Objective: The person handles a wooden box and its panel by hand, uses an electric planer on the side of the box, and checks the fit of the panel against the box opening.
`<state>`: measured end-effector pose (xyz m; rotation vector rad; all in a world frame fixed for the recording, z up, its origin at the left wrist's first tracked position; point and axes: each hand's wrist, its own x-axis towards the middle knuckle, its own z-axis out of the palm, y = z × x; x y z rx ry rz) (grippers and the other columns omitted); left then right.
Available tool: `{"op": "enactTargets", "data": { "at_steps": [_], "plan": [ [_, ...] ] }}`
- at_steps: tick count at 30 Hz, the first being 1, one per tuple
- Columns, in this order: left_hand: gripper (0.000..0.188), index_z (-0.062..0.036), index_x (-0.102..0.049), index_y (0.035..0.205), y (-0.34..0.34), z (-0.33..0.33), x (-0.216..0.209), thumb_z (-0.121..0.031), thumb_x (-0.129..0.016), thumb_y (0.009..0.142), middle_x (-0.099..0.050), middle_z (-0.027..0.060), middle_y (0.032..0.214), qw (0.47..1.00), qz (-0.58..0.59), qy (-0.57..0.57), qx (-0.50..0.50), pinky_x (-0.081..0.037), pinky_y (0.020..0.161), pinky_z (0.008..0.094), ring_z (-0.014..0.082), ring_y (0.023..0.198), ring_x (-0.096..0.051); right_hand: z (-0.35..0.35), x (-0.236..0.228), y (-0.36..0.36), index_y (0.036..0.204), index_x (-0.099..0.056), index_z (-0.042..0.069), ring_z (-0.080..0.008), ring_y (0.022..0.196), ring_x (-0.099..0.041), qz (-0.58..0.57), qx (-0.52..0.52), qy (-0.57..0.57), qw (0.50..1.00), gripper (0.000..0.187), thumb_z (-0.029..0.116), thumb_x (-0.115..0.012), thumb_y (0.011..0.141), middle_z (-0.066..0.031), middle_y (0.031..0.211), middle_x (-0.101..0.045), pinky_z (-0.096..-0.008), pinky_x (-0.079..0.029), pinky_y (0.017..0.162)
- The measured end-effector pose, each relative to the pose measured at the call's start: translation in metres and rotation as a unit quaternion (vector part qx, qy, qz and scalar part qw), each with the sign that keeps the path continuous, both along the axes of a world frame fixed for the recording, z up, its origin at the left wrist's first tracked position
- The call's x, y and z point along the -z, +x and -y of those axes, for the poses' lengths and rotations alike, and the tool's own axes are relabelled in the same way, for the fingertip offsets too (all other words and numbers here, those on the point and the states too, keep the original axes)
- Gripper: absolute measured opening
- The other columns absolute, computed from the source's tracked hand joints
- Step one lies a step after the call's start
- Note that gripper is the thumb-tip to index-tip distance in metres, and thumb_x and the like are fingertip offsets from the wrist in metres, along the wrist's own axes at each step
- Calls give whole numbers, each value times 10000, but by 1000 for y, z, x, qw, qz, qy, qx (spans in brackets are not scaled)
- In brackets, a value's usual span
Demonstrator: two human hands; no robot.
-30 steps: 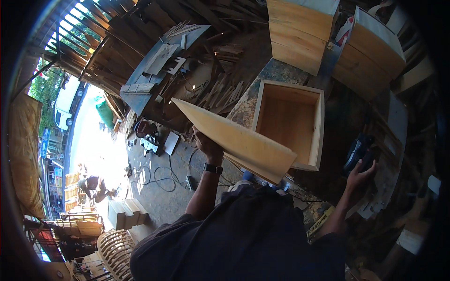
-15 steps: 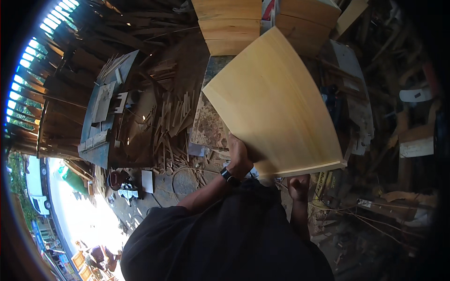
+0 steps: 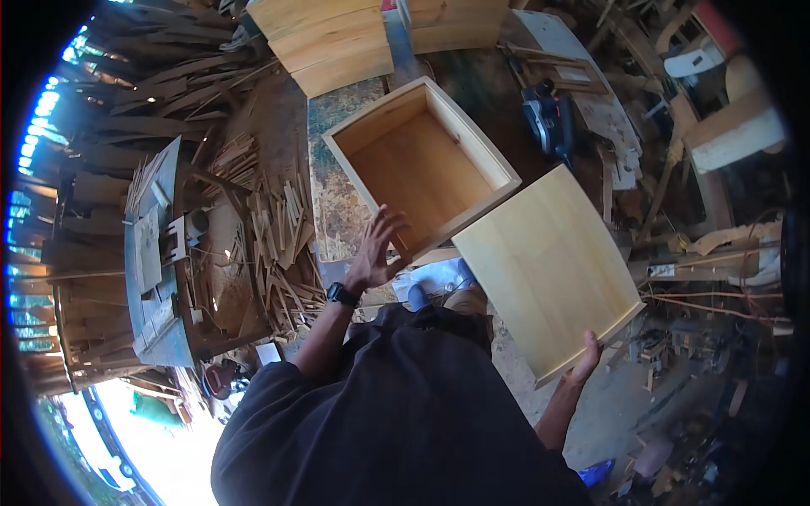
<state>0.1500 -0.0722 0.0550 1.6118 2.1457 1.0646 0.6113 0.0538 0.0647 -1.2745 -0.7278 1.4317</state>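
Pale panel (image 3: 548, 266) in clasped right grip (image 3: 584, 363), left grip (image 3: 371, 255) loosely spread at wooden box (image 3: 464, 135)

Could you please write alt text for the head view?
A person's right hand holds a pale rectangular wooden panel beside an open rectangular wooden box on a mottled workbench; the left hand is at the box's rim.

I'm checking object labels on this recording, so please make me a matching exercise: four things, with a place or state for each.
Things:
1. Left hand
2. Right hand
3. Wooden box
4. Dark tool

Places or states:
A. Gripping the pale panel at its edge
B. To the right of the wooden box
C. Open side up
D. At the wooden box's rim, fingers spread

Pairs: 1-D, 2-A, 3-C, 4-B
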Motion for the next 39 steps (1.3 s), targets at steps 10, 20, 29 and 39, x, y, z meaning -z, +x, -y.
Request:
{"op": "enactTargets", "data": {
  "at_steps": [10, 20, 29, 39],
  "plan": [
    [477, -242, -731, 1101, -7, -12, 18, -417, -848, 673, -643, -3, 1226, 983, -104, -83, 124, -238, 1081, 567, 275, 1339, -452, 37, 40, -12, 1321, -507, -16, -260, 1050, -616, -21, -35, -44, 998, 580, 175, -653, 793, -131, 1172, -595, -405, -522, 917],
    [542, -205, -718, 1105, 2, -17, 13, -495, -843, 664, -649, -10, 1206, 988, -99, -65, 103, -223, 1074, 538, 235, 1316, -480, -2, 60, -6, 1298, -514, -13, -243, 996, -636, -43, -79, -29, 996, 537, 174, -647, 812, -118, 1111, -604, -387, -551, 853],
    [513, -209, -729, 1095, 1, -15, 20, -424, -871, 651, -653, -12, 1192, 989, -93, -57, 102, -242, 1065, 526, 258, 1324, -468, 9, 67, -15, 1285, -532, -23, -246, 999, -636, -42, -68, -34, 996, 531, 174, -644, 806, -123, 1117, -610, -395, -543, 876],
    [401, -206, -745, 1043, 5, -15, 18, -392, -850, 703, -659, -1, 1166, 990, -88, -39, 101, -245, 1052, 543, 282, 1321, -461, 9, 60, -23, 1307, -513, -24, -241, 1021, -628, -47, -81, -26, 995, 563, 184, -653, 803, -128, 1131, -607, -397, -536, 879]
  ]
}}
